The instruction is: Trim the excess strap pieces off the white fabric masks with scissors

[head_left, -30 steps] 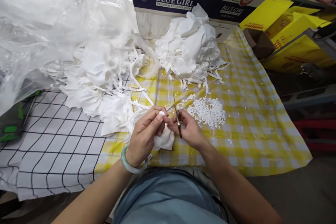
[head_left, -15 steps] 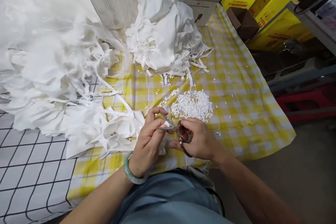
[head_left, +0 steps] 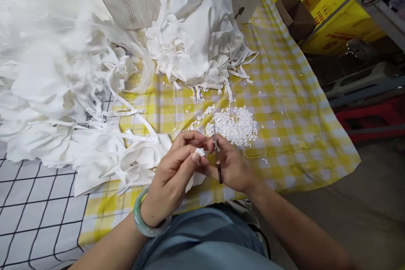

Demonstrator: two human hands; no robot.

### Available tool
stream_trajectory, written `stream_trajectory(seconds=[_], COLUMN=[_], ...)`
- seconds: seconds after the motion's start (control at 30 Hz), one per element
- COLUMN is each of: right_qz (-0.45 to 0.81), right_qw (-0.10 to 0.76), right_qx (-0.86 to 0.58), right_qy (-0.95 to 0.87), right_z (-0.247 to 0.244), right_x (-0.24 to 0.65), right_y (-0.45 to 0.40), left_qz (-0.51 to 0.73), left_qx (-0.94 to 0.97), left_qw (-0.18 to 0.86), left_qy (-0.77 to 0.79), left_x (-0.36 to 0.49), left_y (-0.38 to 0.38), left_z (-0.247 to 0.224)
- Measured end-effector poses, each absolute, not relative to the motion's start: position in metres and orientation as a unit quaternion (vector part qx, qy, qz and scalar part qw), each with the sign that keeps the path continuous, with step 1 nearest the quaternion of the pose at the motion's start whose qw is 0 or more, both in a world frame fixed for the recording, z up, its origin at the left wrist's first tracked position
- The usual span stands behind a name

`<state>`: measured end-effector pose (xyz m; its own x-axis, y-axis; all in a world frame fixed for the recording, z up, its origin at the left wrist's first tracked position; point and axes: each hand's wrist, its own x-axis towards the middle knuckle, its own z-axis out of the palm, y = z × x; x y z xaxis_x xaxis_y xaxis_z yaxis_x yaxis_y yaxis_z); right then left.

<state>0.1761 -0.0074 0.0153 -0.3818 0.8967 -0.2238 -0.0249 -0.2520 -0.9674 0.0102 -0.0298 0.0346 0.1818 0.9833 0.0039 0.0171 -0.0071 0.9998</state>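
Note:
My left hand (head_left: 175, 173), with a green bangle at the wrist, pinches a small piece of white fabric (head_left: 200, 152) between thumb and fingers. Close against it on the right, my right hand (head_left: 232, 164) is closed around small scissors (head_left: 218, 156), their blades pointing away from me. Just beyond the hands lies a heap of tiny white cut pieces (head_left: 234, 124). White garments with straps (head_left: 139, 156) spread to the left of my left hand, and a tall white fabric pile (head_left: 196, 38) stands behind the cut pieces.
A yellow checkered cloth (head_left: 284, 114) covers the table. Cardboard boxes (head_left: 126, 2) stand at its back. More white fabric (head_left: 47, 80) fills the left side. Yellow bags (head_left: 348, 25) and a small brown box (head_left: 295, 19) are at the back right.
The scissors have turned from pointing at my left fingers to pointing away from me. Both hands' fingers have come together around the fabric piece, and the view has shifted slightly.

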Motion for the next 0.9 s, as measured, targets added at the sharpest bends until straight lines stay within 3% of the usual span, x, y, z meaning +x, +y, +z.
stream_trajectory(seconds=[0.1,0.33,0.53,0.7,0.83,0.9], right_qz=[0.725,0.745,0.681,0.707,0.717,0.647], right_qw=[0.376,0.33,0.38,0.438,0.376,0.34], right_qx=[-0.371,-0.412,-0.444,-0.435,-0.434,-0.47], right_qy=[-0.442,-0.408,-0.442,-0.344,-0.396,-0.495], right_z=[0.007,-0.006,0.007,-0.004,-0.014,-0.006], right_x=[0.148,0.151,0.171,0.137,0.143,0.162], right_y=[-0.015,-0.026,-0.02,-0.029,-0.035,-0.03], left_qz=[0.458,0.523,0.499,0.516,0.508,0.501], left_qx=[0.511,0.365,0.395,0.418,0.4,0.425], left_qw=[0.572,0.599,0.607,0.599,0.593,0.57], left_qy=[0.449,0.485,0.476,0.448,0.48,0.493], left_x=[0.005,0.007,0.015,0.018,0.016,0.015], left_y=[-0.03,-0.025,-0.026,-0.024,-0.023,-0.023], left_z=[0.045,0.039,0.031,0.044,0.045,0.039])
